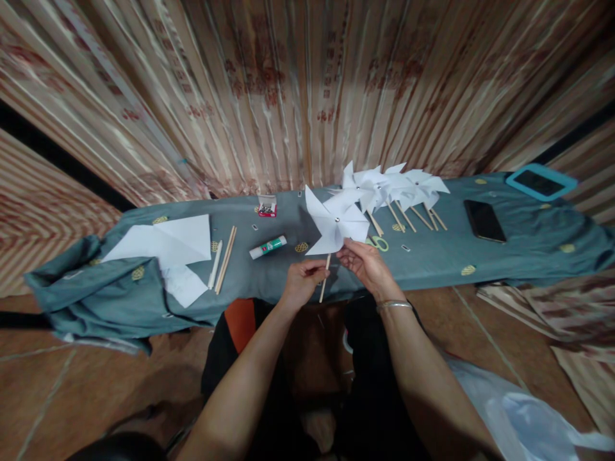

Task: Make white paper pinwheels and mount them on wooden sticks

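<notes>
A white paper pinwheel (pixel 331 227) with crisp, pointed folded blades and a shiny round pin at its centre is held up at the middle of the cloth's near side. The left hand (pixel 303 282) pinches its slim wooden stick (pixel 325 288) between thumb and fingers. The right hand's (pixel 369 264) fingers are narrow, at the lower blade; I cannot tell whether they grip it. Green scissors handles (pixel 380 243) show just right. Farther right, similar pinwheels (pixel 423 186) overlap in a row; left are a glue stick (pixel 268 247) and creased paper (pixel 187 237). Smooth grey-green cloth (pixel 442 250) covers the long surface, with pleated, patterned curtain (pixel 298 96) rising behind. Both hands work by the near edge; cloth stretches between the pinwheel row and a dark phone (pixel 484 221).
</notes>
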Available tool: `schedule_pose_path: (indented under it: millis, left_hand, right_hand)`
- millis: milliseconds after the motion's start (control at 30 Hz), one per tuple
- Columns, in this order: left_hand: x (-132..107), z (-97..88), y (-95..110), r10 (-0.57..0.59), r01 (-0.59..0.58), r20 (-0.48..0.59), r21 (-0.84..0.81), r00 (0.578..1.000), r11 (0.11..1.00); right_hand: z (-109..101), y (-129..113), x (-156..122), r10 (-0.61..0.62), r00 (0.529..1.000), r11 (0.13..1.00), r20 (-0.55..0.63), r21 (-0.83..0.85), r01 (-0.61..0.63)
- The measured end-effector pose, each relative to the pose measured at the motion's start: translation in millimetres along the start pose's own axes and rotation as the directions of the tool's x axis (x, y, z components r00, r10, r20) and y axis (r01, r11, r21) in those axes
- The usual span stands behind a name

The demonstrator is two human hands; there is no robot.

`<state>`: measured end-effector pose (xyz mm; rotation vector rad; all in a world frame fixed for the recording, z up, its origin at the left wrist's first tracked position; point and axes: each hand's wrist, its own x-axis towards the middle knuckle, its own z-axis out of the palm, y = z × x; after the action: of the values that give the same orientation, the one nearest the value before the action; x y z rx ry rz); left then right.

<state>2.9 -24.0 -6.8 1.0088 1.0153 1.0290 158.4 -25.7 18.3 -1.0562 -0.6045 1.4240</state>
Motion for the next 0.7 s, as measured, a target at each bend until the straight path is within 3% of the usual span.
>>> schedule_pose_path:
  millis: [533,700]
  left_hand:
    - [4.1,-7.2,-3.6,0.027,-0.026,-0.024,0.038,0.999,0.999]
    - [5.0,-8.7,-5.7,0.020,-0.020,-0.011,0.037,1.000,0.999]
  right_hand:
    - [-10.7,-8.4,-4.9,-0.041,0.999,0.998,-0.004,-0.038,0.041]
    - [-15.1,-10.6,-2.8,-0.164,0.981,0.985,-0.106,0.035,0.169]
